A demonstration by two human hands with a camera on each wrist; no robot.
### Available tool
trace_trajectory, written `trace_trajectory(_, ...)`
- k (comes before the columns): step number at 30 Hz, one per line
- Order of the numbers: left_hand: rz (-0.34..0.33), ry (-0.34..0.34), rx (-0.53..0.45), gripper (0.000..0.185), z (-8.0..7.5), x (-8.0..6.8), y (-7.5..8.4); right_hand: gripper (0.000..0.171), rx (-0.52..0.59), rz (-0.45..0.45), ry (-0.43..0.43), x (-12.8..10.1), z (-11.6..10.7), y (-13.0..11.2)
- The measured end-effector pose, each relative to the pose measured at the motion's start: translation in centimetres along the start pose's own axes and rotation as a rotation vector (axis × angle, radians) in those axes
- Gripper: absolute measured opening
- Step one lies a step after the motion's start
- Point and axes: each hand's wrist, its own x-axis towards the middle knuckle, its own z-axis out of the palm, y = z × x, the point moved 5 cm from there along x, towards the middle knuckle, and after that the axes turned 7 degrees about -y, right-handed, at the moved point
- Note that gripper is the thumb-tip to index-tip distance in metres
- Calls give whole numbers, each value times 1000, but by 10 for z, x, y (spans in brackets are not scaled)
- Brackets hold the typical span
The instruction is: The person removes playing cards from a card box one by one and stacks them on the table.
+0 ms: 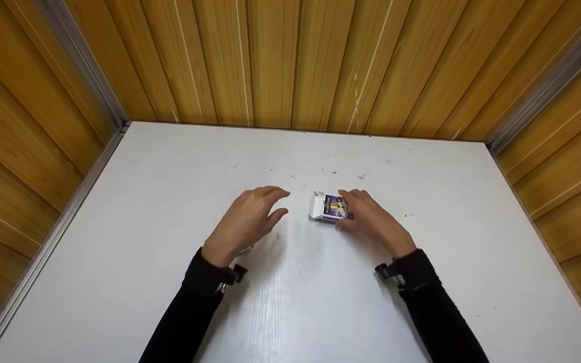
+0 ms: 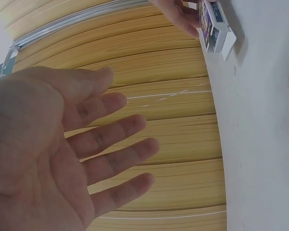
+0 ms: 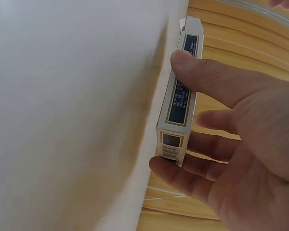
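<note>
My right hand (image 1: 369, 216) grips a small card box (image 1: 335, 206) by its right end, close over the white table. The box has a purple and yellow picture on top, and a white flap stands out at its left end. In the right wrist view the thumb presses the dark printed side of the box (image 3: 179, 102), and a fingertip is at the barcode end. My left hand (image 1: 247, 217) is held to the left of the box, with nothing in it. Its fingers are spread and nearly straight in the left wrist view. A small pale thing (image 1: 246, 249) shows below the left wrist, mostly hidden.
The white table (image 1: 169, 166) carries small dark specks and scuffs. Wood-patterned panels (image 1: 270, 60) close it in at the back and both sides, with grey metal posts at the corners. Each wrist wears a small black camera on a band over a black sleeve (image 1: 424, 282).
</note>
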Motion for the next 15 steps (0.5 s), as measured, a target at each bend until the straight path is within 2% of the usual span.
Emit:
trace_trajectory(9, -15, 26, 4, 31, 0, 9, 5, 81, -34, -117, 74, -8, -9, -27)
trace_trajectory(13, -11, 17, -51, 30, 2, 13, 10, 74, -49, -173, 107, -11, -11, -38)
trace_trajectory(15, -6, 2, -112, 29, 4, 15, 12, 70, -57, -197, 116, -12, -12, -43)
